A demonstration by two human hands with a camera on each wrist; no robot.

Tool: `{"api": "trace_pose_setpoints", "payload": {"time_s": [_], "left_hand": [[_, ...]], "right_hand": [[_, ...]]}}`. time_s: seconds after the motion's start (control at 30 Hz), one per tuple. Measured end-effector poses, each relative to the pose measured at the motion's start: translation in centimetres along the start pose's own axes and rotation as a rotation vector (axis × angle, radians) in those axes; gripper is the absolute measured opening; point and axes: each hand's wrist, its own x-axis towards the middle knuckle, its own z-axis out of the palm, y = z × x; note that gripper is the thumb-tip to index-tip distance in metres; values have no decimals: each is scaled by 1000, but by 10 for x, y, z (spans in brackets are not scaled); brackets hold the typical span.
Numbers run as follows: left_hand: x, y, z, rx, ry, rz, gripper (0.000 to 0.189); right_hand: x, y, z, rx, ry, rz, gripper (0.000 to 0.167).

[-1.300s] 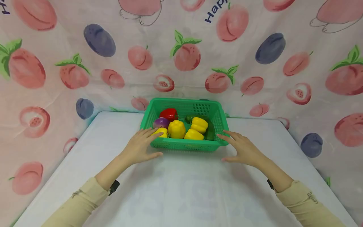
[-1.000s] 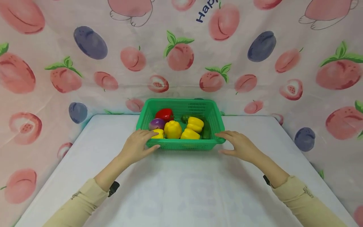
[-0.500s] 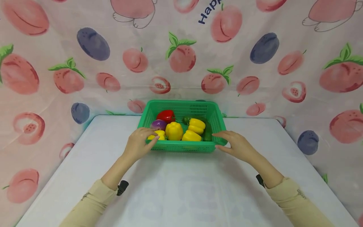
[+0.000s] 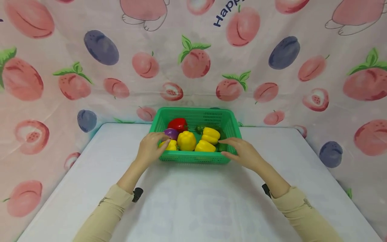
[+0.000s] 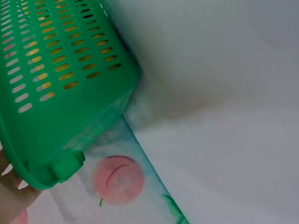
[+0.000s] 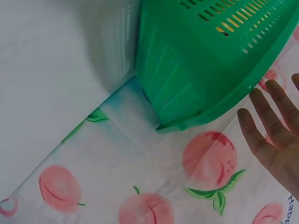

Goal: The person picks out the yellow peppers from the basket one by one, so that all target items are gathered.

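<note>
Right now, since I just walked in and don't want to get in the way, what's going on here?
A person's left hand and right hand are at the near corners of a basket on a table. Neither holds any of its contents; whether they touch its rim is hard to tell. Inside lie four yellow peppers, a red pepper, something purple and something dark green.

Room above yellow peppers [image 4: 186,141], basket rim [image 4: 193,153] around

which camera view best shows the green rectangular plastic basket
The head view: the green rectangular plastic basket sits entirely within frame, partly covered but with its inside visible. Each wrist view shows only some slotted outer wall and rim, cut off.
</note>
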Motion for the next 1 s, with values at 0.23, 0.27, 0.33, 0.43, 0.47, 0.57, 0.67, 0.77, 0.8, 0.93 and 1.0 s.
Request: {"api": "trace_pose_setpoints", "payload": {"time_s": [0.23,0.27,0.33,0.43,0.47,0.57,0.67,0.77,0.8,0.93,1.0], "left_hand": [[8,-13,8,-7,-104,-74,46],[9,-15,9,-17,-123,-86,49],[14,-16,9,-8,-147,-100,54],[21,-18,8,8,-185,-126,58],[24,-19,8,26,-211,-138,60],[31,-21,11,67,-314,-172,66],[33,-22,18,93,-385,-208,71],[33,-22,21,80,-377,-244,71],[32,-22,21,83,-371,-250,72],[33,-22,20,91,-362,-267,72],[33,-23,18,102,-359,-267,73]], "right_hand": [[16,-14,12,7,-28,-11,40],[18,-15,13,3,-37,-10,40],[22,-18,15,-2,-50,-6,39],[31,-21,17,6,-58,4,40],[34,-22,18,7,-60,6,40],[43,-24,21,18,-79,28,39],[49,-25,24,28,-119,57,39],[54,-24,28,43,-141,78,40],[55,-23,29,47,-145,81,40],[63,-21,32,67,-156,89,40],[66,-20,32,73,-166,96,41]]}}
